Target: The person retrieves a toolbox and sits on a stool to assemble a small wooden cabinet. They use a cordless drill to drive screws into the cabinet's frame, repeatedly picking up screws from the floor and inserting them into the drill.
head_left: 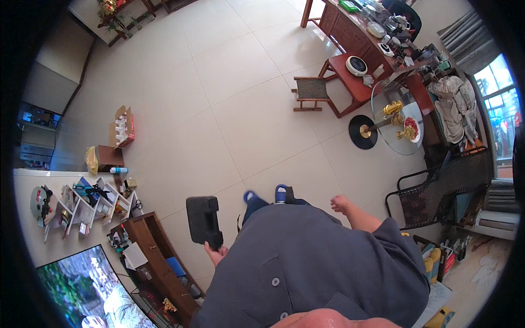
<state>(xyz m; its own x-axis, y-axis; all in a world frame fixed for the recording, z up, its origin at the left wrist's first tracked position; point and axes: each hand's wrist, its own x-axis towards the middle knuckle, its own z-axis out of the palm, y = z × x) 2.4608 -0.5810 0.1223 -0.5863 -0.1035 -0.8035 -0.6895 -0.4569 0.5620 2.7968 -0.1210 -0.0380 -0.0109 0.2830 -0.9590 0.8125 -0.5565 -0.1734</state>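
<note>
A black hard plastic case [201,220] hangs out to my left, its long side pointing away from me. My left hand [215,253] grips it at its near end, fingers closed round the edge. My right hand [340,203] is held out in front on the right, away from any object. Its fingers are curled in, and nothing shows in them. Below, my feet in blue slippers [280,194] stand on the pale tiled floor [240,126].
On the left are a wooden cabinet [164,257], a white zigzag shelf [82,213], a lit television [95,290] and an opened carton [121,131]. On the right stand a low woven stool [311,89], a red wooden chair [350,82], a round glass table [385,134] and a black lounge chair [437,191].
</note>
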